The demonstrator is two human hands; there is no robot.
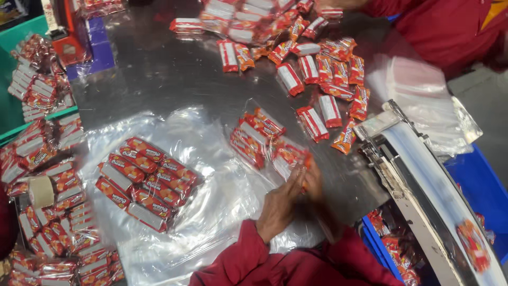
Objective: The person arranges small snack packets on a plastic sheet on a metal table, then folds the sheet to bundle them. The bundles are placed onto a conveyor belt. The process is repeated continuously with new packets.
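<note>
Steel table [159,69] strewn with red snack packets; both hands, left hand [278,204] and right hand [315,182], pinch a clear plastic bag of red packets [264,140]. Blurred grip looks loose, so packets could spill beside the bag.

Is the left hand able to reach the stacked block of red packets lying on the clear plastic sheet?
Probably yes. The left hand is at the small bagged packets, and the stacked block of red packets lies to its left on the clear plastic sheet, with only flat sheet between.
</note>
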